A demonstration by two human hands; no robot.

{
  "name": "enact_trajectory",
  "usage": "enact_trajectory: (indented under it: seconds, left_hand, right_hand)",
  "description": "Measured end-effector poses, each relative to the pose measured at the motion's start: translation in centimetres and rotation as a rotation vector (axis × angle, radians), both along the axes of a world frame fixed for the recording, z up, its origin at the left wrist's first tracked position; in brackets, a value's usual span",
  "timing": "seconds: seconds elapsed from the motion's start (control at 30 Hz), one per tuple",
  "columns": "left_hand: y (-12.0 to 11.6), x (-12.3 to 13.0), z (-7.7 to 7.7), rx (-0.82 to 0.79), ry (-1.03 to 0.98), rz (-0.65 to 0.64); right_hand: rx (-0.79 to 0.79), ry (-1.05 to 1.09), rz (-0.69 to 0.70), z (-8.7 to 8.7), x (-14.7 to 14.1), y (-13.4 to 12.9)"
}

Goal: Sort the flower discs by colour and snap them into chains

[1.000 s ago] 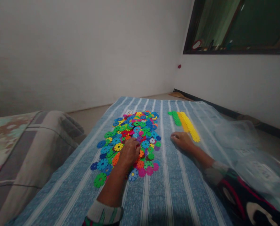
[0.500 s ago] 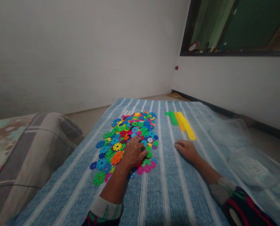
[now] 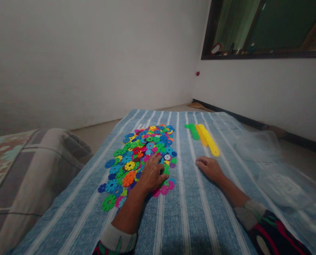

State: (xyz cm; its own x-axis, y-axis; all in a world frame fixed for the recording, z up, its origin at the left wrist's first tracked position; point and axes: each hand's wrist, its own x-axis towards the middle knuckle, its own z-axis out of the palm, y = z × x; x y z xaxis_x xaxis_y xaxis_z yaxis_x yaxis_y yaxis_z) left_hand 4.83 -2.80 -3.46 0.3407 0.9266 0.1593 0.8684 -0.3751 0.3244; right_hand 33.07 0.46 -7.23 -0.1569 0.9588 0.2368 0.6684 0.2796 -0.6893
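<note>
A pile of colourful notched plastic discs [image 3: 130, 165] lies spread on the striped cloth. My left hand [image 3: 152, 174] rests over its right side, the thumb and fingers apart, the fingertips among the discs. I see nothing gripped in it. On the cloth right of the pile lies my right hand [image 3: 209, 166], its fingers curled closed; whether they hold anything is hidden. Just beyond it are overlapping rows of discs: a green row [image 3: 193, 131], an orange-yellow row [image 3: 202, 137] and a longer bright yellow row [image 3: 210, 141].
Clear plastic containers [image 3: 288, 187] stand along the right side of the blue striped cloth [image 3: 174, 230]. A grey-and-beige blanketed surface [image 3: 46, 170] is at the left. Behind are a white wall [image 3: 99, 63] and a dark-framed window [image 3: 266, 32] at upper right.
The view has shifted slightly. My left hand stays over the pile, its fingers moved a little among the discs. The right hand lies where it was.
</note>
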Motion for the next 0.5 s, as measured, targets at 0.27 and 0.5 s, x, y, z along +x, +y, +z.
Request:
enact_trajectory:
  seconds: [0.27,0.5]
  left_hand:
    - [0.32,-0.26,-0.47,-0.005,-0.164,-0.025]
    - [0.48,-0.91,-0.14,0.019,-0.395,0.017]
  right_hand:
    - [0.012,-0.003,0.000,-0.32,0.09,0.06]
    - [0.041,-0.040,-0.017,-0.55,0.17,0.06]
